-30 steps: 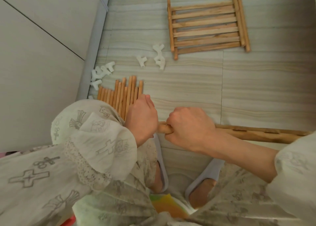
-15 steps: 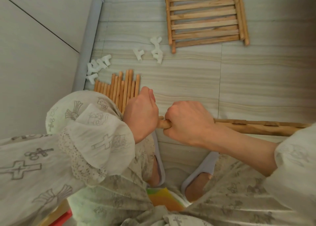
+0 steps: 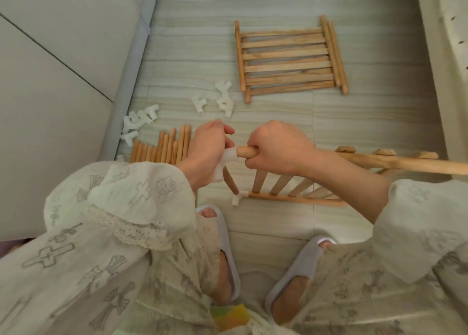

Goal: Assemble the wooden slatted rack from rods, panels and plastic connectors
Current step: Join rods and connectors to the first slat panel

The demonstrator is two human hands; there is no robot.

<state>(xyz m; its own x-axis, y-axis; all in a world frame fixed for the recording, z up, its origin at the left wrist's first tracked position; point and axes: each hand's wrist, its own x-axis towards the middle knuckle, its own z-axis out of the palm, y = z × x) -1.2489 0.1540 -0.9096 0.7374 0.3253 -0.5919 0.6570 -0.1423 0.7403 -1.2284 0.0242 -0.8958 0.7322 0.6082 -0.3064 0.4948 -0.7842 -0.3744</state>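
While right hand (image 3: pixel 278 147) grips rod (image 3: pixel 247 152), left hand (image 3: pixel 206 154) holds connector (image 3: pixel 229 157) (white).

Soft even light, wide-angle warp at edges.

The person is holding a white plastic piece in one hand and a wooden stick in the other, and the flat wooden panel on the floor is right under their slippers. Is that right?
Not quite. The head view shows the flat wooden panel lying farther out on the floor, well beyond the hands, not under the slippers. The rest holds: the left hand grips the white plastic piece, and the right hand grips the wooden stick.
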